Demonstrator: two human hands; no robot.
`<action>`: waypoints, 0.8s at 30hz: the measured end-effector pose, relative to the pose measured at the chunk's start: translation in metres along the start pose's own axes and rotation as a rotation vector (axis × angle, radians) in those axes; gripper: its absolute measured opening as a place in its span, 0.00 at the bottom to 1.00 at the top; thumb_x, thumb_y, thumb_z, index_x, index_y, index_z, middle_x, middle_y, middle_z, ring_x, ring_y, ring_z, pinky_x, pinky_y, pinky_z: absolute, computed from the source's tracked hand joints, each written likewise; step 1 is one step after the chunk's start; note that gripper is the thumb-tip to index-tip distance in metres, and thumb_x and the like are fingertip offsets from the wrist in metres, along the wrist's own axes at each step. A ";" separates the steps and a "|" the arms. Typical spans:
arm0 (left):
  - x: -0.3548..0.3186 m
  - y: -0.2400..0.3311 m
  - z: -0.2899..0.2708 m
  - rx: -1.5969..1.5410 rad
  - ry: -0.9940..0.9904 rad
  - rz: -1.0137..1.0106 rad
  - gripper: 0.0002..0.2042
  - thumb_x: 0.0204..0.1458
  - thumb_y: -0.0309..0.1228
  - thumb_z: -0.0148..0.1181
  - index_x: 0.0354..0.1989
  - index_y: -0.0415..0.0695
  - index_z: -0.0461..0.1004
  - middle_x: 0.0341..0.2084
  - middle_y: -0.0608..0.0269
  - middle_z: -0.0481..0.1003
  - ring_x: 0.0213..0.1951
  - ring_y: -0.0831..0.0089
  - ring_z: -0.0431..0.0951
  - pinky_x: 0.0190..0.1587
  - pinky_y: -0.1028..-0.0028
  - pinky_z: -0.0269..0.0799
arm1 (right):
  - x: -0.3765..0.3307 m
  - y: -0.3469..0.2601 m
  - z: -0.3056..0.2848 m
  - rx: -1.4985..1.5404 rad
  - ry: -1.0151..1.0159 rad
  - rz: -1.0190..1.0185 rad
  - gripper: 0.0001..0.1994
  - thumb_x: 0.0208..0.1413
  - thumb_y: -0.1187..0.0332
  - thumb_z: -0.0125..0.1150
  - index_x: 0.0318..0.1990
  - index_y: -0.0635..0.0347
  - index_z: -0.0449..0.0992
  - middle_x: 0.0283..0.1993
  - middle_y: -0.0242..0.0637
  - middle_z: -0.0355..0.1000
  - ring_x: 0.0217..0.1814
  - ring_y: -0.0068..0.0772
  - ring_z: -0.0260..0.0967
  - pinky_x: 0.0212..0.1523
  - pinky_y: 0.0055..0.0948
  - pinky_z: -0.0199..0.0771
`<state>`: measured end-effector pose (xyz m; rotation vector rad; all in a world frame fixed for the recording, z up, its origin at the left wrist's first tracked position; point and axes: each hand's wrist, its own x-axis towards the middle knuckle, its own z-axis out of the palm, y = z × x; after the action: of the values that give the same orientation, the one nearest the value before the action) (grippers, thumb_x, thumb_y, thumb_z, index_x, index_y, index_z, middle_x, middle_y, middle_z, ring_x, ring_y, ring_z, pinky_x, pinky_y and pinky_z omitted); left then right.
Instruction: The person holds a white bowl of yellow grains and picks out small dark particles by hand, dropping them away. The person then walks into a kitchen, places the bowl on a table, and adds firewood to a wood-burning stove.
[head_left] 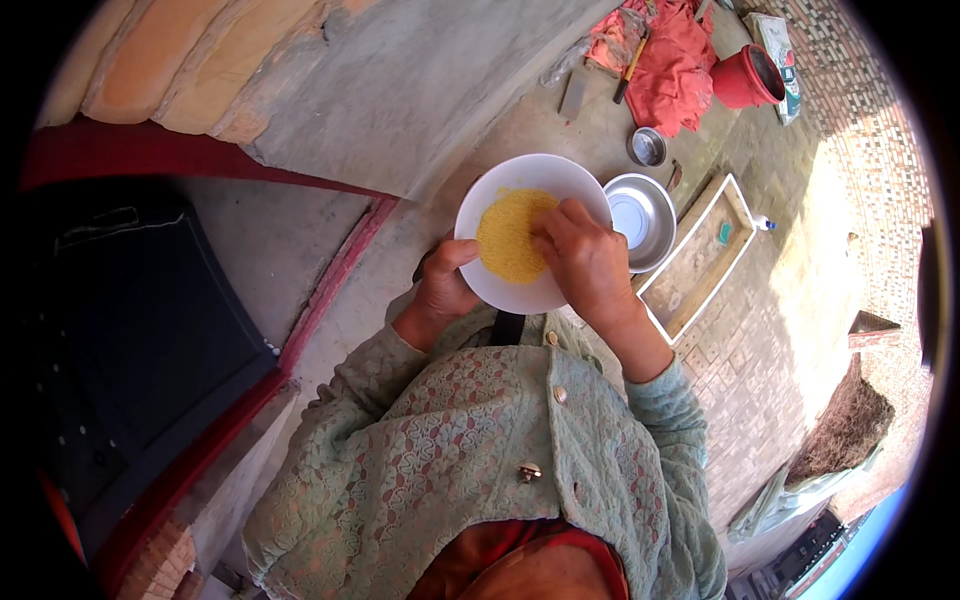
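Observation:
A white bowl (pixel 520 178) filled with yellow grains (pixel 505 240) is held in front of my chest. My left hand (pixel 445 280) grips the bowl's near left rim, thumb over the edge. My right hand (pixel 585 260) reaches into the bowl from the right, its fingertips pressed together in the yellow grains. Both forearms wear pale green lace sleeves.
On the ground beyond the bowl stand a steel bowl (pixel 640 215), a smaller steel cup (pixel 647 147), a white-edged wooden tray (pixel 700 258), a red pot (pixel 745 78) and red cloth (pixel 665 60). A grey plastered wall (pixel 400 90) and a dark doorway (pixel 130 330) lie to my left.

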<state>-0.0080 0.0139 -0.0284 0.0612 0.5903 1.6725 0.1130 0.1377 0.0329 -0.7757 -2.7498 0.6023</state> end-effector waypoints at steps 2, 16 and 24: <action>-0.001 0.002 0.003 0.006 -0.002 0.005 0.32 0.43 0.40 0.49 0.58 0.34 0.58 0.51 0.52 0.67 0.53 0.64 0.68 0.56 0.67 0.63 | 0.000 -0.002 0.002 -0.036 0.004 0.010 0.04 0.44 0.69 0.61 0.29 0.54 0.73 0.28 0.32 0.66 0.25 0.37 0.71 0.24 0.35 0.72; -0.001 0.007 0.002 0.005 -0.054 0.028 0.32 0.45 0.40 0.49 0.58 0.33 0.58 0.52 0.50 0.66 0.53 0.63 0.68 0.56 0.66 0.62 | -0.001 -0.009 -0.011 0.334 0.140 -0.011 0.05 0.48 0.73 0.59 0.30 0.59 0.69 0.32 0.36 0.67 0.28 0.42 0.70 0.26 0.34 0.73; -0.001 0.006 0.002 -0.002 -0.039 0.021 0.31 0.45 0.39 0.49 0.57 0.32 0.58 0.52 0.50 0.67 0.53 0.63 0.68 0.56 0.66 0.62 | -0.008 -0.011 -0.014 0.251 0.092 -0.101 0.05 0.48 0.72 0.60 0.30 0.59 0.70 0.31 0.36 0.67 0.29 0.40 0.70 0.26 0.35 0.72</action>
<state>-0.0126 0.0127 -0.0239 0.0991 0.5605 1.6882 0.1195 0.1295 0.0497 -0.5872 -2.5467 0.8465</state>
